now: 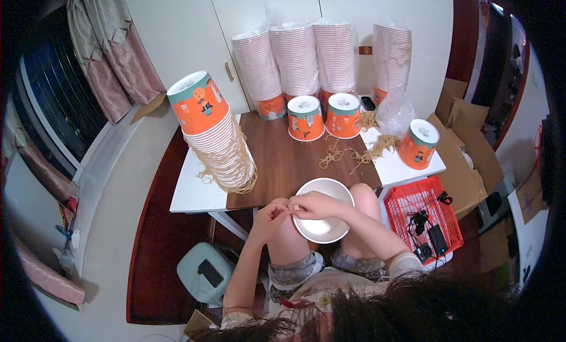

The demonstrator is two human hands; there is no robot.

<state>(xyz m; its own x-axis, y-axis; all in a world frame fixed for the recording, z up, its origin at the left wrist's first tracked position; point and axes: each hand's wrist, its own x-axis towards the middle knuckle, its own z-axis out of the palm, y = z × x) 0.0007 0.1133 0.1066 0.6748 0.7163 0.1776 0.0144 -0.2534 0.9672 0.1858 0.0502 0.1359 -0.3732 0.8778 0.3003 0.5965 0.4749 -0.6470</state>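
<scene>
white tub (323, 227) under right hand (312, 205), left hand (270, 222) adjoining, fingertips (284, 210) seemingly pinched together, anything held unclear

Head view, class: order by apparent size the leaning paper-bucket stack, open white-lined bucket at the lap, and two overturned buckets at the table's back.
Leaning paper-bucket stack
Open white-lined bucket
Left overturned bucket and right overturned bucket: too alike to rank

Left hand (270, 220) and right hand (313, 205) meet at a bucket (340, 204); string (378, 150) lies beyond them, stacked buckets (203, 109) to their left.
</scene>
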